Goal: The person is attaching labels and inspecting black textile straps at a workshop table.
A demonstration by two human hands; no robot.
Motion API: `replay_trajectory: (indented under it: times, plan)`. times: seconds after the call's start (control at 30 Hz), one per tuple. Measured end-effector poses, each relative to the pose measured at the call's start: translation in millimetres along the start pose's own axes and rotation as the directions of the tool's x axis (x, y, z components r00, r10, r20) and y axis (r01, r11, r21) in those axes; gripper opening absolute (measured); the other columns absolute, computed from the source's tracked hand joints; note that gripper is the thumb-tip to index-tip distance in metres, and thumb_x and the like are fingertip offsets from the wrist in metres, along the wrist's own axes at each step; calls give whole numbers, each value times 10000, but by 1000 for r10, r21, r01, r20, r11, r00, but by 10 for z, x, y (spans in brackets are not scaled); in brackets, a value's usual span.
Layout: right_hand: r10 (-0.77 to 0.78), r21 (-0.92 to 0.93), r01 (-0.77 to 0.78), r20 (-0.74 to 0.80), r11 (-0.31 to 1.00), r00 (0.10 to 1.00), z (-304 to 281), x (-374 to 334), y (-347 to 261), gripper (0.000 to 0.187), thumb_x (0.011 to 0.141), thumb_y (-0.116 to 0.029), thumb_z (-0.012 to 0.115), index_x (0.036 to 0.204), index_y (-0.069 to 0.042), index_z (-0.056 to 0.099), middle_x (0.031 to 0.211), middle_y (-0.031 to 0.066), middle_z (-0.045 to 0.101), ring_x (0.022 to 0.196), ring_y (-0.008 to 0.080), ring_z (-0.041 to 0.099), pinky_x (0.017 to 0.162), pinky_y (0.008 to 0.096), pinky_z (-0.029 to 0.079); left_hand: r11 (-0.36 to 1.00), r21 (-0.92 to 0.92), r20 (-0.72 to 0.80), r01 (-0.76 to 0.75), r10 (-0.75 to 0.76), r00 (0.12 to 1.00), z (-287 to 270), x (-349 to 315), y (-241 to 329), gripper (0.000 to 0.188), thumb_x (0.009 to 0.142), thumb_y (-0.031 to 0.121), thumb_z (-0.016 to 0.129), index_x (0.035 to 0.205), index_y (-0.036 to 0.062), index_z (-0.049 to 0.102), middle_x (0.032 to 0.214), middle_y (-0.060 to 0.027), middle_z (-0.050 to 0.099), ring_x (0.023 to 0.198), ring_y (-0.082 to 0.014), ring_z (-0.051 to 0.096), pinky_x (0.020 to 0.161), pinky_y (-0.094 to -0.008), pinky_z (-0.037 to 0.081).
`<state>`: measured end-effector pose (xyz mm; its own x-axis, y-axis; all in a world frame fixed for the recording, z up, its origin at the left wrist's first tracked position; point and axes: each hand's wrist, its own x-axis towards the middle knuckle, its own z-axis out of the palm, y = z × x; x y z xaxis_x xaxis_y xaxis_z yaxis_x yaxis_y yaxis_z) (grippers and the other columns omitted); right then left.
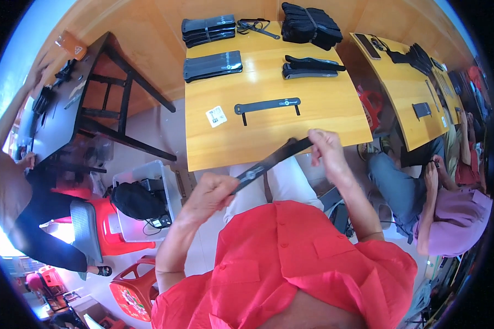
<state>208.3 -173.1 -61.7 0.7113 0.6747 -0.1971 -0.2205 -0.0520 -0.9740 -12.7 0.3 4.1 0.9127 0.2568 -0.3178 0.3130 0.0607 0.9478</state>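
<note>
A flat black strap point(269, 163) with a pale printed mark is stretched above my lap, just off the table's near edge. My left hand point(211, 193) is closed round its lower end. At the higher end, my right hand point(326, 151) pinches the strap between thumb and fingers. Beyond my hands, a similar dark grey strap point(269, 106) lies flat on the table, with two short black tabs sticking out toward me. To its left is a white printed label point(216, 117).
The yellow wooden table point(329, 131) bears stacks of straps point(212, 66), a folded pile point(308, 69) and a tied black bundle point(311, 26). At left stand a dark table point(88, 82) and a clear bin point(173, 192). Other people sit at both sides.
</note>
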Motion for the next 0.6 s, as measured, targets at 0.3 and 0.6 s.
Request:
replay_trajectory:
  times: [0.3,0.6]
  plan:
    - [42,-55,-48,-100,997,994,-1036,372,-95,401,859,-359,587,580,-139,400,429,-43,330,291,72,305,309,236,335,958,-191,-28,212,-221,975,-445,-354,-145,414,870,288,505,521,69,469,454,25,378,414,-51,303,404,-211,212]
    - [88,-28,-115,-480,993,873,-2322,193,18,366,874,-352,532,601,-147,400,471,-53,287,332,75,305,313,241,318,973,-208,-556,-102,-32,830,-908,-952,-40,455,865,339,494,481,127,376,433,55,329,347,-43,268,335,-217,165]
